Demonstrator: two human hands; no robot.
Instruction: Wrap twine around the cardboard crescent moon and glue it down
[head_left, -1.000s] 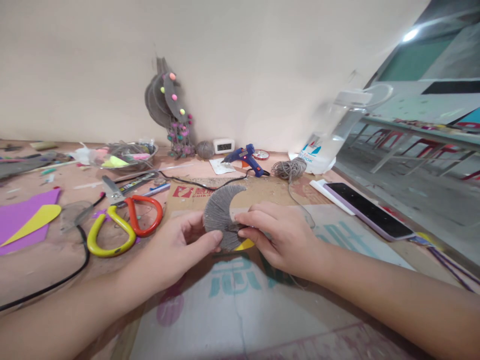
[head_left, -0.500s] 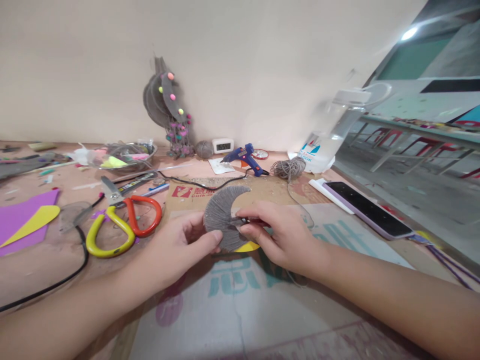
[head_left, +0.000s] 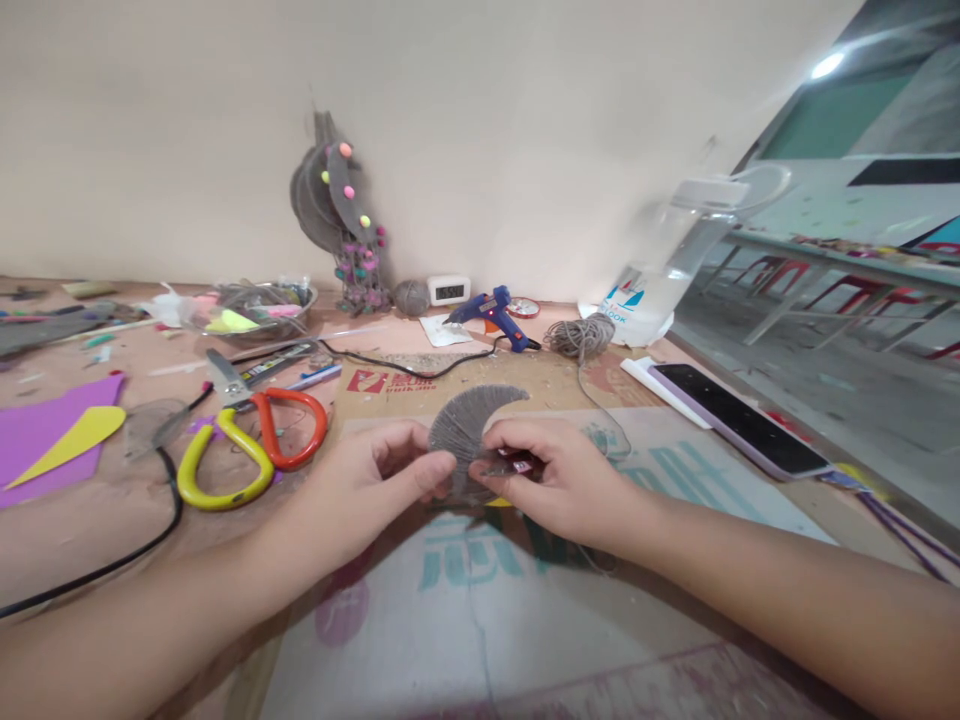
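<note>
A crescent [head_left: 469,425] wrapped in grey yarn stands upright over the cardboard, its upper tip pointing right. Yellow [head_left: 499,503] shows at its lower end, where the yarn does not cover it. My left hand [head_left: 394,465] pinches the crescent's left edge between thumb and fingers. Against the inner curve, my right hand [head_left: 555,480] is closed with thumb and forefinger together on the grey yarn; a small dark and pinkish bit peeks out between its fingers. A loose strand trails from the yarn bundle [head_left: 581,335] behind and passes under my right hand.
Scissors [head_left: 225,460] lie left of my left hand, near purple paper [head_left: 52,430]. A blue glue gun [head_left: 499,315], small clock [head_left: 448,290] and water bottle [head_left: 660,270] stand at the back. A phone [head_left: 739,420] lies right. A yarn-covered ornament [head_left: 326,200] leans on the wall.
The crescent has shifted slightly right and down and tilted a little, both hands moving with it. My right hand's fingers have curled in closer around its inner edge.
</note>
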